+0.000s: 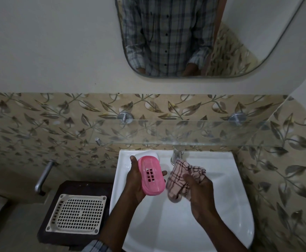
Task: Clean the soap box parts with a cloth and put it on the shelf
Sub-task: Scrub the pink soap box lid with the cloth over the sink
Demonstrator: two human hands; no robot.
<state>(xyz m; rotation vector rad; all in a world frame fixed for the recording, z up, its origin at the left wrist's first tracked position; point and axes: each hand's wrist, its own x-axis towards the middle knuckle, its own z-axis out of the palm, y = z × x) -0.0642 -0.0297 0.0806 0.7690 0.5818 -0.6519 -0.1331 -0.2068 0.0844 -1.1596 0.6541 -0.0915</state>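
We hold the pink soap box part (151, 176) in our left hand (135, 184) over the white sink (221, 188), toward ten o'clock of the basin. The fingers (164, 172) curl under it and the thumb hooks over its far end, with the slotted face turned up. It looks like thin moulded plastic, so we judge it light, stiff and probably slick if wet. A hold across the long rims seems safer than pinching the slotted floor. Just beside it at three o'clock, our right hand (199, 195) has its fingers curled round a bunched checked cloth (182, 179). At twelve o'clock of the pink piece, a white soap box part (148, 153) rests on the sink rim, partly hidden. Beyond the tap (177, 155) runs the glass shelf (185, 131).
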